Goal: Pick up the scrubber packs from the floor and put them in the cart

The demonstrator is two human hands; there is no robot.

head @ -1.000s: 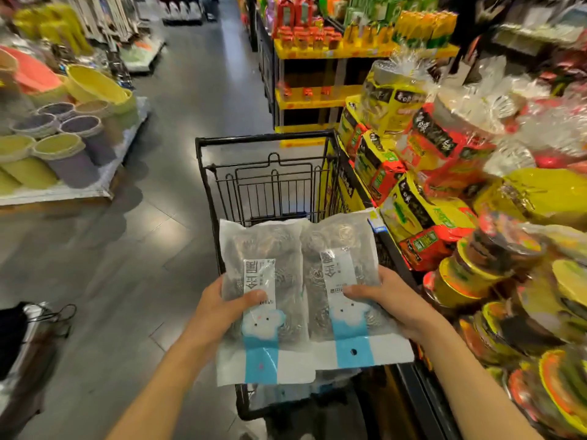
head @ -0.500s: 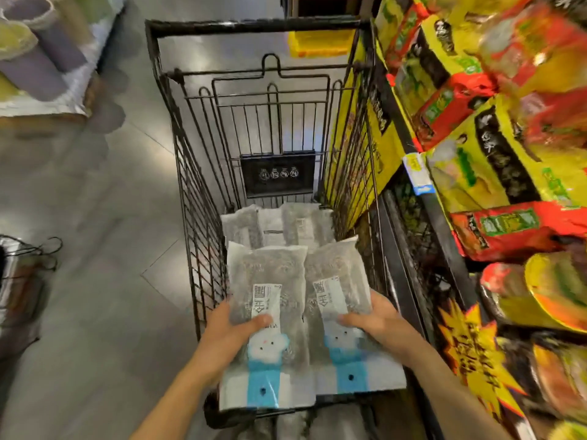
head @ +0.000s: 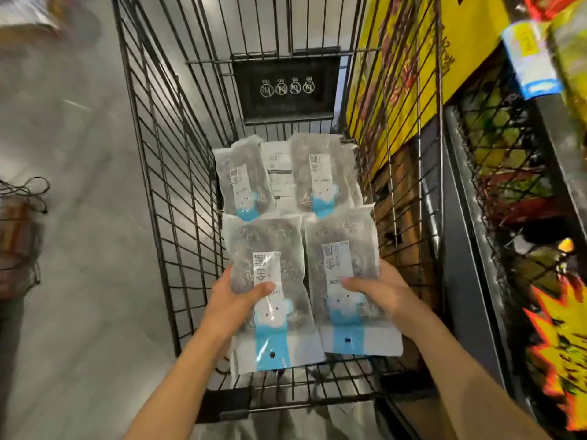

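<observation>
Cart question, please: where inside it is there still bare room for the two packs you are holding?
Bare cart floor shows at the near end, under the held packs, between the side walls. The far end below the black placard is crowded with packs.

Even, fairly bright store lighting falls from overhead, with soft sheen on the grey floor [head: 79, 217] and faint glare on the plastic of the scrubber packs [head: 273, 281]; shadows are weak and diffuse; the centre is reasonably sharp, though print on the packs is unreadable; motion blur smears the left edge and upper left corner; the wide-angle lens bows the wires of the cart [head: 165, 154] and stretches the shelf goods [head: 556, 328] at right, which are soft and oversaturated.
</observation>
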